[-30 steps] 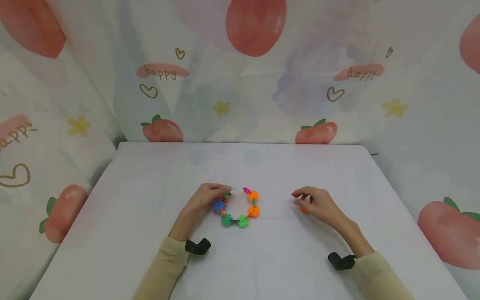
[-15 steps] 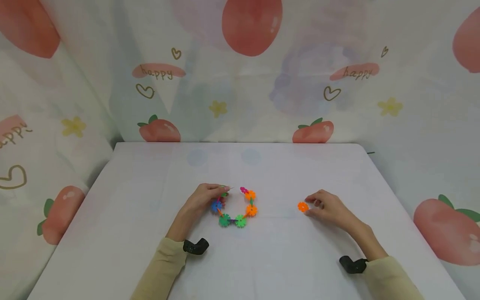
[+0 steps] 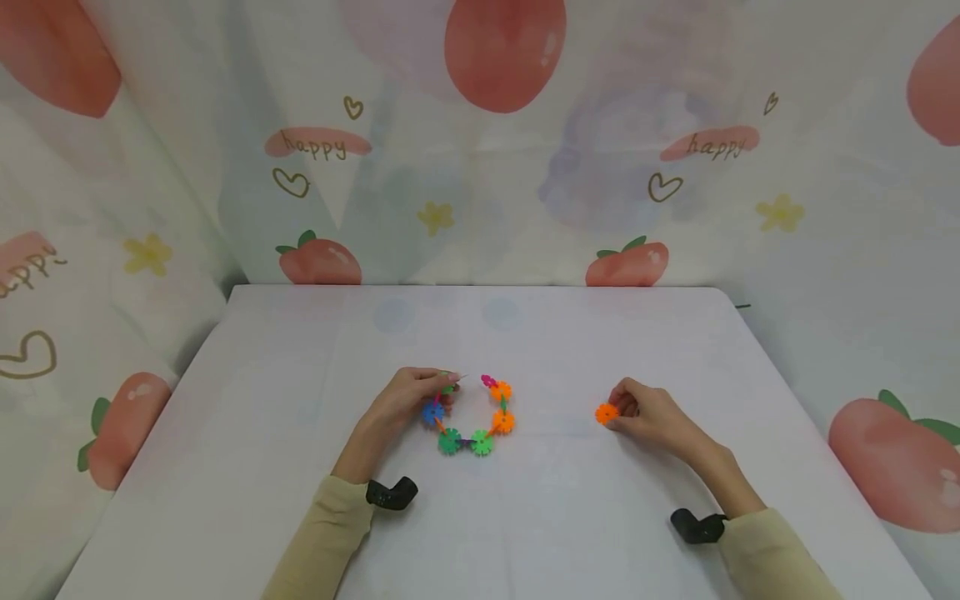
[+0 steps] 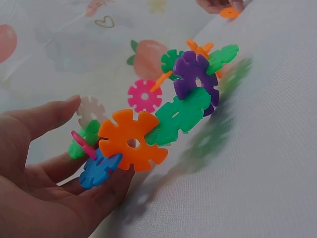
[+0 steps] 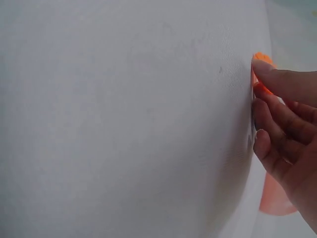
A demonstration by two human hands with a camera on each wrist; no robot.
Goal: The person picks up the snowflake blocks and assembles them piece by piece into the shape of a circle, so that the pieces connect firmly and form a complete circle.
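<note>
My left hand (image 3: 415,393) grips one end of a curved chain of notched plastic snowflake discs (image 3: 482,442). In the left wrist view the thumb is at a whitish disc (image 4: 91,110), beside a green disc (image 4: 88,140) and a blue disc (image 4: 100,169). An orange disc (image 4: 132,140), a purple disc (image 4: 195,74) and a pink disc (image 4: 144,95) link on further along. To the right, my right hand (image 3: 651,412) pinches a single orange snowflake disc (image 3: 605,414) at the tabletop. The right wrist view has its thumb over that disc's orange edge (image 5: 262,58), most of it hidden.
A white cloth covers the table (image 3: 525,525). Behind and at the sides hangs a printed curtain (image 3: 480,192) with peaches and lettering. Dark wrist cameras sit at both cuffs, one beside the left sleeve (image 3: 322,533).
My right hand first drew back to the right, uncovering the loose orange disc, then its fingers closed on the disc's right edge. The left hand and its chain stay nearly still.
</note>
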